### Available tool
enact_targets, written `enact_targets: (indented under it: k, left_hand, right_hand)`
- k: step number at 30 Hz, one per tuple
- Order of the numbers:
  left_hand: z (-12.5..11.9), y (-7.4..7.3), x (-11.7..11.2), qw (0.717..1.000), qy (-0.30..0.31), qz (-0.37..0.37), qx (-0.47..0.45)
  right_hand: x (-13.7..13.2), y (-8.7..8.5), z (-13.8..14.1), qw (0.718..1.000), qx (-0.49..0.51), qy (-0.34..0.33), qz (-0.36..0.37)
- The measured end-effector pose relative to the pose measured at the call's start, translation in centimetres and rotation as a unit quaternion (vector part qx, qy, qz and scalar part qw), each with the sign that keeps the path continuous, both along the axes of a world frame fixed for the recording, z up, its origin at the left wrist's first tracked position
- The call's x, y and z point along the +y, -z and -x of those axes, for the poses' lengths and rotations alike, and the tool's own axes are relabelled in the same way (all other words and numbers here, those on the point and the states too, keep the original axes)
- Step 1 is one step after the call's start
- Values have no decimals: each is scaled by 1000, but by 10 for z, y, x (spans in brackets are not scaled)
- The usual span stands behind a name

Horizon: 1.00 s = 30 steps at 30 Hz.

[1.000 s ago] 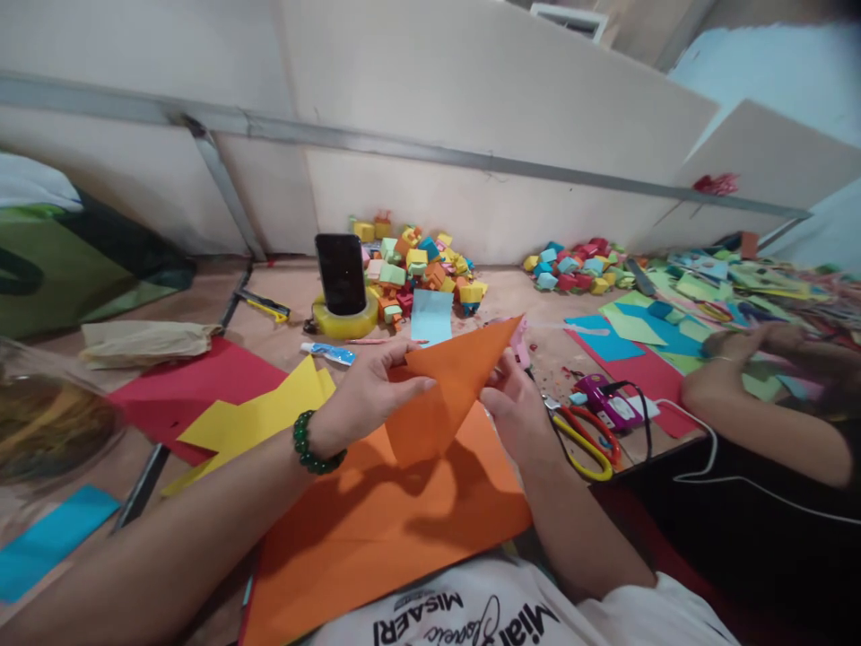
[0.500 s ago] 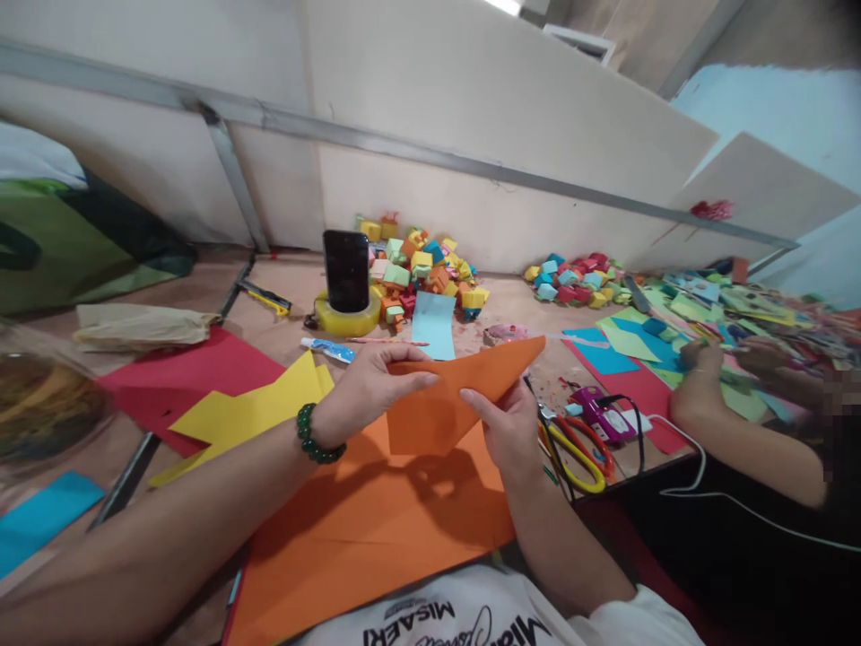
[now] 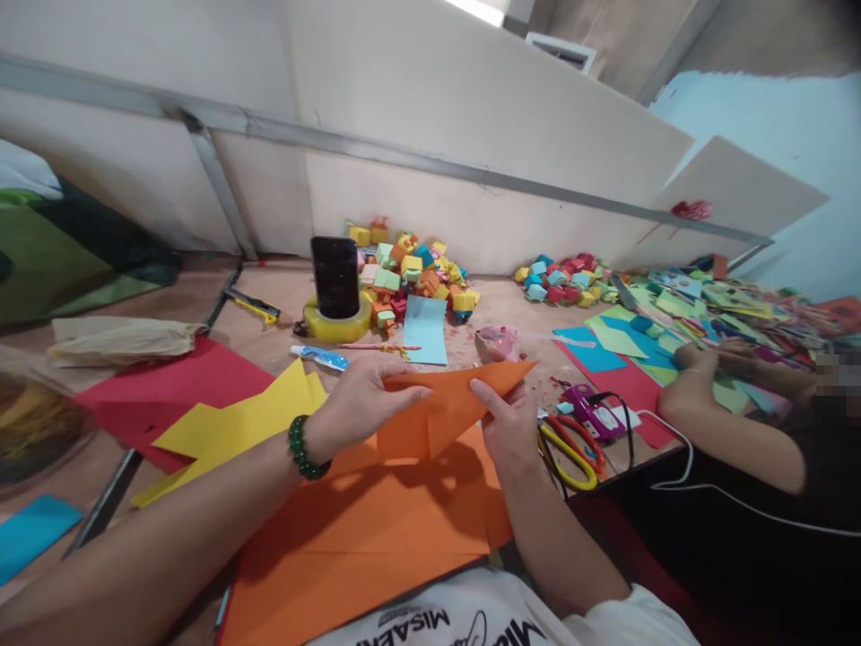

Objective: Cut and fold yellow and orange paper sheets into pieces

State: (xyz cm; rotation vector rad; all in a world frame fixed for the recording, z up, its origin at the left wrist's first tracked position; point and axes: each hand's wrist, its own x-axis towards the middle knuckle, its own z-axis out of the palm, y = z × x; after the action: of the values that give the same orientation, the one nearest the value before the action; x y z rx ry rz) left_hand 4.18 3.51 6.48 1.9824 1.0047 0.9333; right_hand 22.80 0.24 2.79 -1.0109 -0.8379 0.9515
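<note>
Between my two hands is a folded piece of orange paper, raised above larger orange sheets in front of me. My left hand, with a green bead bracelet at the wrist, pinches its left upper edge between thumb and fingers. My right hand grips the right part, thumb on the near face and fingers behind. One corner of the paper points up to the right. A crease runs down its middle.
A phone stands in a tape roll before a heap of folded paper cubes. Scissors and a purple device lie to the right. Beyond, a co-worker's hands are among paper pieces. Yellow paper lies left.
The folded paper has tilted and narrowed at its right corner, with a crease now showing. My right thumb has shifted slightly. The whole view has moved a little.
</note>
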Motion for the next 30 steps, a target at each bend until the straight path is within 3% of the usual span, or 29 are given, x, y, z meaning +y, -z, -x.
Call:
enact_targets:
  k: [3, 6, 9, 13, 18, 22, 30]
  left_hand:
    - [3, -2, 1, 999, -26, -9, 25]
    - [5, -3, 3, 1000, -4, 7, 20]
    - [6, -4, 4, 998, 32, 44, -8]
    - [4, -4, 4, 997, 26, 66, -34]
    - [4, -5, 5, 998, 16, 51, -21]
    - [7, -9, 2, 1000, -16, -6, 16]
    - [2, -13, -6, 998, 14, -29, 60]
  right_hand:
    - [-2, 1, 0, 1000, -16, -8, -13]
    - [-5, 2, 0, 999, -28, -11, -20]
    - [-5, 2, 0, 999, 12, -24, -23]
    - [-1, 1, 0, 997, 71, -13, -9]
    - [3, 5, -1, 997, 72, 14, -5]
    - [-2, 4, 1, 999, 28, 28, -21]
    - [-4, 7, 1, 998, 12, 9, -59]
